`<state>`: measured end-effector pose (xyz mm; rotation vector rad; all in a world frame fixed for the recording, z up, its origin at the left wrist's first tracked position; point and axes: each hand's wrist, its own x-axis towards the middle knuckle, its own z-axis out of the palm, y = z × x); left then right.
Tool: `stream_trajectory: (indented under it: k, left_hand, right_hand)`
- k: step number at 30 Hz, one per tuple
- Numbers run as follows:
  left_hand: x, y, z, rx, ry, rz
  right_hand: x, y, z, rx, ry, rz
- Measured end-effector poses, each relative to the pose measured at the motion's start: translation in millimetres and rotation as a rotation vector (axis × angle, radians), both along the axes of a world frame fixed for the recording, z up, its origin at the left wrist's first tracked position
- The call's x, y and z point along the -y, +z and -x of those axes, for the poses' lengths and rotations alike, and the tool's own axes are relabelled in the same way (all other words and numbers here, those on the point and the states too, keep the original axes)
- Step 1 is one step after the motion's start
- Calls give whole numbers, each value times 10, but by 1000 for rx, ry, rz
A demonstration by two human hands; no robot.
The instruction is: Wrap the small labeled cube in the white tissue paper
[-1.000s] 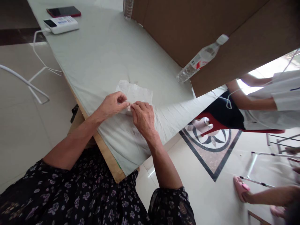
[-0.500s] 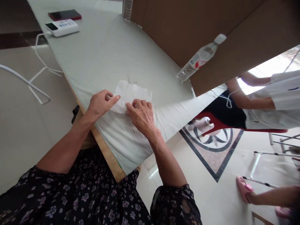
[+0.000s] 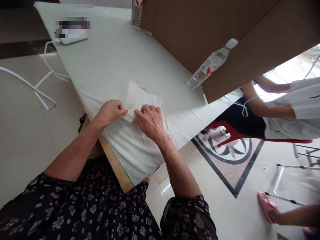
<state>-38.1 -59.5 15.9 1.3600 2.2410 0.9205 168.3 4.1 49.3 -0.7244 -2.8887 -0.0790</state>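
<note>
Pinching the near left corner of the tissue point(image 3: 144, 97), the left hand point(image 3: 111, 111) has its fingers curled in, with thumb and forefinger closed on the paper. The right hand point(image 3: 150, 121) lies palm down just beside it, fingers bent, and its fingertips point(image 3: 146, 108) rest on the near edge of the tissue. I cannot tell whether this hand grips the paper or only presses it. The two hands almost touch each other over that edge.

The tissue is white and a little wrinkled. It lies flat on the desk point(image 3: 112, 60), close to the near edge and about midway along it. The far left corner of the tissue is lifted slightly. A pale cloth covers the desk.

A clear bottle point(image 3: 210, 65) lies tilted against a cardboard sheet point(image 3: 200, 26) at the right edge of the desk, well apart from the tissue. A second bottle point(image 3: 137, 11) stands at the far edge. Near the far left corner is a white device point(image 3: 72, 38), partly blurred, with a cable point(image 3: 50, 68) hanging over the edge. Beyond the cardboard, another person point(image 3: 287, 106) sits on a red chair.
</note>
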Motion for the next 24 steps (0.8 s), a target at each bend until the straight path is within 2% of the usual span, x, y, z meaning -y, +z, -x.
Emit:
stream_trajectory:
  k: [4, 9, 13, 18, 21, 24]
  left_hand:
    - [24, 134, -144, 211, 18, -142]
    - [-91, 178, -378, 640, 72, -150]
    - [-139, 209, -456, 725, -8, -153]
    - [-64, 280, -454, 592, -224, -83]
    - [-32, 285, -502, 313, -320, -111]
    - [-31, 232, -599, 28, -324, -174]
  right_hand:
    - [1, 8, 18, -3, -3, -1]
    - [-19, 8, 35, -16, -39, 54]
    - [-25, 9, 20, -59, -74, 109]
    - [1, 6, -48, -134, -79, 196]
    - [8, -9, -110, -184, -78, 266]
    - [1, -28, -220, -280, -49, 356]
